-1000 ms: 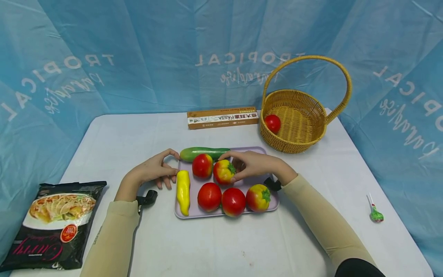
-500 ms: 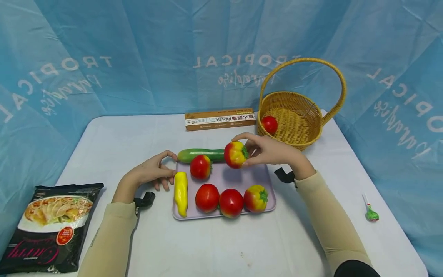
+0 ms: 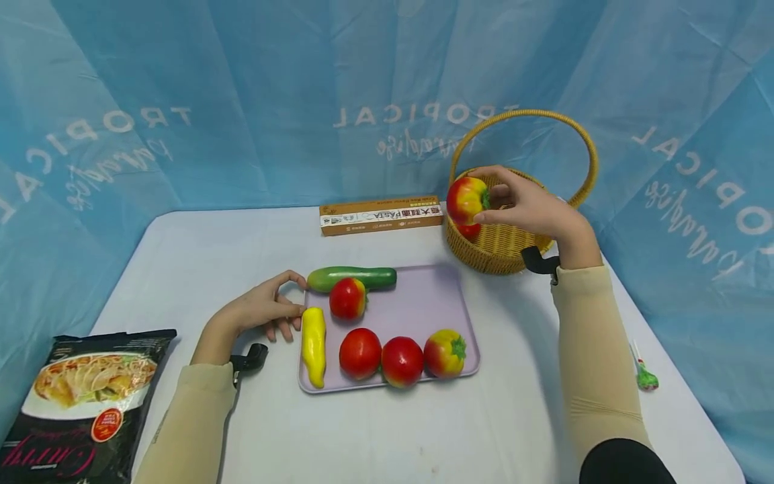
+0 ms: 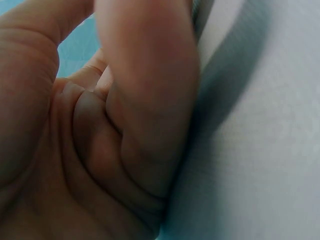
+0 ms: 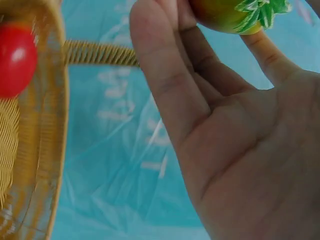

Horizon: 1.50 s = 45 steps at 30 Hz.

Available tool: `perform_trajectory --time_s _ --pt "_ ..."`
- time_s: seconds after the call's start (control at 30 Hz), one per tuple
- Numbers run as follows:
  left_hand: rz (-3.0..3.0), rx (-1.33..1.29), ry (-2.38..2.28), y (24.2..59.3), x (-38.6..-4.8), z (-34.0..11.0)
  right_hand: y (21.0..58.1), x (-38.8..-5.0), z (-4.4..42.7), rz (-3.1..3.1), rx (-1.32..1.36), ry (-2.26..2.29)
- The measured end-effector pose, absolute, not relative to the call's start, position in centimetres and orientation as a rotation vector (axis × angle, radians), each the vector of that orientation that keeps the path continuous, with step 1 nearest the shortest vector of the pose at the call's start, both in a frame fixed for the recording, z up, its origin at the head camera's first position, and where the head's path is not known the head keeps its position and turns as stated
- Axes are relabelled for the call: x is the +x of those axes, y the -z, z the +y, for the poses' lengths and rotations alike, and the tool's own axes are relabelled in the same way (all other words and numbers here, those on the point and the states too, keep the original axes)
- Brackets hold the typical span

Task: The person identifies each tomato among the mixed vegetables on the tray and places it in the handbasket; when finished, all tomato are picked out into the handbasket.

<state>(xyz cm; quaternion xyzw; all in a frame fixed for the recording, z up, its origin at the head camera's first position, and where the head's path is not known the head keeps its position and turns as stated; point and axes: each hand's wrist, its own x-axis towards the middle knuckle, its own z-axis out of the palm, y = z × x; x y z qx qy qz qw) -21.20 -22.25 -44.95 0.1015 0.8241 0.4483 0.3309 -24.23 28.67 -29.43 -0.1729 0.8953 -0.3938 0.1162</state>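
Observation:
My right hand (image 3: 532, 205) pinches a round red-and-yellow fruit with a green leafy top (image 3: 465, 200), held over the left rim of the wicker basket (image 3: 484, 257). A red tomato (image 3: 468, 231) inside the basket is partly hidden under that fruit. Beside the lilac tray (image 3: 423, 289), my left hand (image 3: 260, 307) has its thumb and forefinger spread at the left edge, near a yellow pepper (image 3: 313, 346) and a cucumber (image 3: 353, 278). The tray also bears two tomatoes (image 3: 360, 353) and two red-and-yellow fruits (image 3: 445, 353).
A pasta box (image 3: 381, 216) lies at the back, left of the basket. At the front left is a black noodle packet (image 3: 91, 403). A green-wrapped lollipop (image 3: 647, 378) lies on the right, partly behind the right sleeve. Blue printed cloth hangs behind the table.
My right hand has lifted the red-and-yellow fruit off the tray and carried it back and right to the basket. The left hand has stayed at the tray's edge.

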Motion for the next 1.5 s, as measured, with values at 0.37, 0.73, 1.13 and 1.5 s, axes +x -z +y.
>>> perform_trajectory --time_s 0.37,0.73,1.13,1.5 --pt "2.168 0.254 -1.191 44.6 -20.9 -22.8 30.5 -30.0 31.6 2.576 -0.230 1.190" --pt "2.155 0.252 -1.196 44.4 -20.9 -23.1 33.6 -34.8 32.6 2.576 -0.070 1.070" --pt "2.165 0.249 -1.176 44.8 -20.7 -22.7 36.3 -35.5 32.8 2.578 -0.072 0.970" --pt "2.157 0.259 -1.179 45.0 -20.9 -22.3 38.1 -35.1 33.4 2.541 -0.032 0.958"
